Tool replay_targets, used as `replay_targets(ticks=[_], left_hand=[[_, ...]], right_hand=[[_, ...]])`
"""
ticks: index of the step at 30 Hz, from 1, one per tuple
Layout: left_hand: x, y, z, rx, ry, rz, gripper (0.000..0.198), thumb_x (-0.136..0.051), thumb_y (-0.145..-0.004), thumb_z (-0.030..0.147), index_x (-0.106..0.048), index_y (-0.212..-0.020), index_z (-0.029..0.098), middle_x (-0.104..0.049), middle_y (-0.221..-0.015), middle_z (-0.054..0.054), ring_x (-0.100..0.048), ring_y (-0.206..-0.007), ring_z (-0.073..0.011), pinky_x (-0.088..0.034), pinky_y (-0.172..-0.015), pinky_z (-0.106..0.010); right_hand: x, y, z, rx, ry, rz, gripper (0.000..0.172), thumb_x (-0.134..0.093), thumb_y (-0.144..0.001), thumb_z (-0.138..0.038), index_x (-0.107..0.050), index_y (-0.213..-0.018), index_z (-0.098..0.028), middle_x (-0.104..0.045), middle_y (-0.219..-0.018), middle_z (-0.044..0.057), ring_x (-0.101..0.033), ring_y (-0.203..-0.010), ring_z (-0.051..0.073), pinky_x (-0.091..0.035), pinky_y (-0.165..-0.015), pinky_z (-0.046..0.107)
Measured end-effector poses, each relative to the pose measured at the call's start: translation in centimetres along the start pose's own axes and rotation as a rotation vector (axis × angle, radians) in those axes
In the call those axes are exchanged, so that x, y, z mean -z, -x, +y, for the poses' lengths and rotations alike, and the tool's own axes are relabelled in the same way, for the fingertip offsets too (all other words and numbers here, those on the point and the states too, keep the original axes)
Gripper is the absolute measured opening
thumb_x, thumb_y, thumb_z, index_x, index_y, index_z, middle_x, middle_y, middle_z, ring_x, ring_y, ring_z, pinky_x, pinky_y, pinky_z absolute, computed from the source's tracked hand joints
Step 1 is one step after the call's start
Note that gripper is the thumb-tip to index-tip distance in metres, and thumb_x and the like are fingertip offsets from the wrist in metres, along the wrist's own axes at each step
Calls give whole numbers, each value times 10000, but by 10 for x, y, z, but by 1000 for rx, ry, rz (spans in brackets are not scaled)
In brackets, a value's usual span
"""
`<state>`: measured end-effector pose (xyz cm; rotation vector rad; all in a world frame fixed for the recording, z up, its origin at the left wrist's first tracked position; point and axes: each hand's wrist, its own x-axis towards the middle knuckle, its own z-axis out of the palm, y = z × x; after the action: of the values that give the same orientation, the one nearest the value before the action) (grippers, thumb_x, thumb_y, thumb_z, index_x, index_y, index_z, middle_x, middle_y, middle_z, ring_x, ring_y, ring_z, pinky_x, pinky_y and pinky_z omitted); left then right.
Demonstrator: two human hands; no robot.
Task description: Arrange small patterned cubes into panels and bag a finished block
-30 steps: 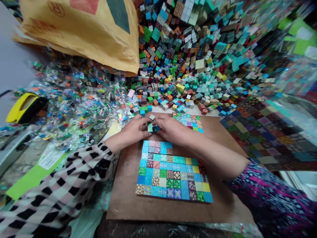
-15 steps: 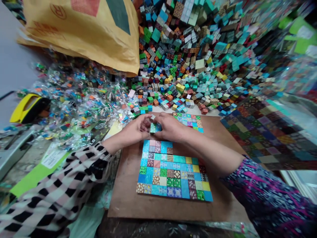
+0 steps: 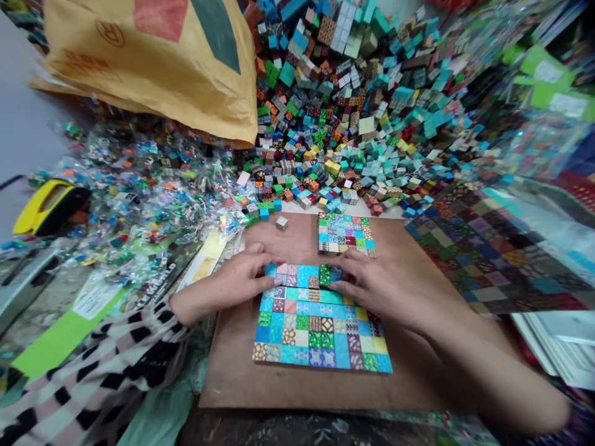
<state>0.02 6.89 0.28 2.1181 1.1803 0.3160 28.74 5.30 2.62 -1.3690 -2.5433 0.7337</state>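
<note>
A large block of patterned cubes lies on a brown board. My left hand has thumb and forefinger at the left end of its top row. At that row's right part, my right hand pinches green and blue cubes, set against the cubes beside them. Behind my right hand sits a smaller block of cubes. A single greyish cube rests near the board's back edge.
Behind the board is a big heap of loose cubes. A yellow bag and small wrapped pieces are at the left, near a yellow-black tool. A wrapped cube panel stands at the right.
Both hands have come nearer and parted. The cubes in my right hand have moved down to the large block's top row. The greyish cube now lies alone on the board.
</note>
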Motion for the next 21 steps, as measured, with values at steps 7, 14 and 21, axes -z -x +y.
replay_targets(ticks=[7,14,21], left_hand=[[-1,1,2,-5,8,10,356,-607,-876,378,-667,-1170,187,-600,-1018,-72,-592,-977,-227,-482,-874,-380],[1,-17,-1,18,69,152,265,-583,-891,348,-692,-1084,203,-701,-1069,-70,-636,-1011,-212,-510,-892,-371],[6,-48,-1,32,-45,285,237,-552,-901,310,-698,-1030,176,-707,-1076,-88,-651,-1007,-220,-503,-898,-395]], right_hand=[[0,-9,-2,95,-18,3,339,-534,-907,-181,-664,-1215,-233,-675,-1133,102,-621,-1043,238,-494,-917,393],[45,-74,49,-307,109,279,256,-559,-892,-303,-713,-1055,-178,-719,-1026,110,-658,-915,258,-488,-776,361],[38,-139,65,-565,219,163,462,-677,-772,-504,-691,-1072,-153,-706,-1074,163,-655,-974,312,-505,-787,394]])
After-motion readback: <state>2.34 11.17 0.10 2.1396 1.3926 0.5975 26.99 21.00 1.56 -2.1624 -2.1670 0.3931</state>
